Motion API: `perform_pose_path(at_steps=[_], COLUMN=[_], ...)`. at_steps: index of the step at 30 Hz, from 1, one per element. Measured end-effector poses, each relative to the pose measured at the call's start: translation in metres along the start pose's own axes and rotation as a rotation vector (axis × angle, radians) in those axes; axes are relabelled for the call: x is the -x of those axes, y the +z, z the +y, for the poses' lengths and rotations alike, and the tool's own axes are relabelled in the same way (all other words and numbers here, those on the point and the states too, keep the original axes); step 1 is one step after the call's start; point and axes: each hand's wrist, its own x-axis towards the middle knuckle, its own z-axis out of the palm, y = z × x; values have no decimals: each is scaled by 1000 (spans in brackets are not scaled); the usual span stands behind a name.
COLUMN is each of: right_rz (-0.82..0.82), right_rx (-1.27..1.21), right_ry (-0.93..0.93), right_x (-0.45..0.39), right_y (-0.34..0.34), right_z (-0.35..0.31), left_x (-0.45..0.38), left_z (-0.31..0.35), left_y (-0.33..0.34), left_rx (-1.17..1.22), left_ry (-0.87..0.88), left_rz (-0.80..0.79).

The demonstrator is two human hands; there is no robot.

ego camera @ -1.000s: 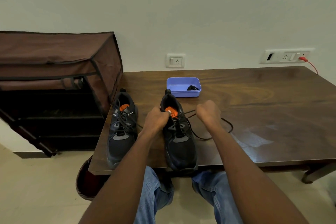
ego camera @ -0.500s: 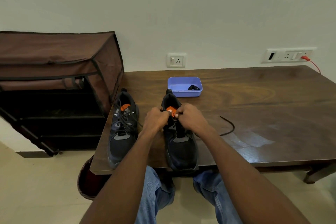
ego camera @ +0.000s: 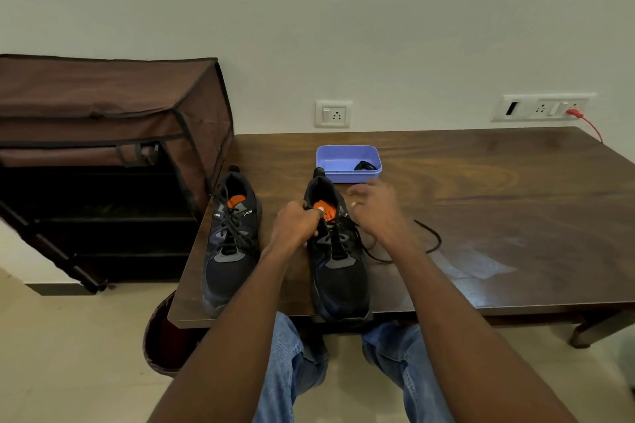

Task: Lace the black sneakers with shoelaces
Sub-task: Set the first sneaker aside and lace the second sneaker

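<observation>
**A:** Sneakers check-in, head view only, since that's all we get. The left sneaker (ego camera: 232,244) sits at about 9 o'clock from the hands, near the front edge of the surface (ego camera: 481,203), and looks fully laced with criss-crosses running up to the orange tongue tag. I'd call that one finished.

**B:** And the right sneaker (ego camera: 338,261)?

**A:** Dead centre, toe pointing at 6 o'clock toward the person. Laces cross through the lower and middle eyelets. The left hand (ego camera: 297,225) is curled and pinching at the collar by the orange tag; whether it has the lace end or just the tongue, can't tell. The right hand (ego camera: 376,208) hovers at roughly 2 o'clock of the shoe opening, fingers spread and loose, gripping nothing I can make out.

**B:** So what's left?

**A:** My guess: the top eyelets on that shoe, then tightening. A loose run of shoelace (ego camera: 429,240) loops out across the surface toward 3 o'clock, so there's slack still to thread.

**B:** Anything else around?

**A:** Blue tray (ego camera: 347,151) at 12 o'clock, just behind the heel, with a small dark item inside. Too small to identify.
</observation>
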Motion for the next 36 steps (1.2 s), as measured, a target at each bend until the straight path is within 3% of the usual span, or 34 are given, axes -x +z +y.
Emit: perform_pose_path(at_steps=[4,7,11,14,17,19,21,24,26,29,32,36], right_rz=[-258,-292,-121,137,230,204,153,-45,-203,-300,-264,-278], right_rx=[52,43,-59,-14,87,181,142,-114,-20,64,27,-160], right_ry=[-70,-4,177,367,456,417,235,-26,-103,-93,-75,74], right_x=[6,6,1,2,6,6,2,-4,-2,1,1,-3], right_y=[17,12,-5,-22,-29,-23,-12,3,14,23,19,9], right_z=[-18,-23,-13,7,17,16,10,-2,-10,-15,-16,-12], left_x=[-1,-2,-1,0,-1,-1,0,0,-2,-2,-4,-6], left_z=[0,-1,1,1,0,0,0,-1,-1,-1,-2,-3], left_y=[1,1,0,-1,0,0,-1,0,0,0,0,2], left_rx=[-22,-17,23,31,21,20,28,19,3,-18,-27,10], left_ry=[-20,-22,-9,-2,-1,-3,2,12,5,1,-2,-2], left_rz=[15,15,-12,-11,4,3,2,-10,-15,-14,-14,-20])
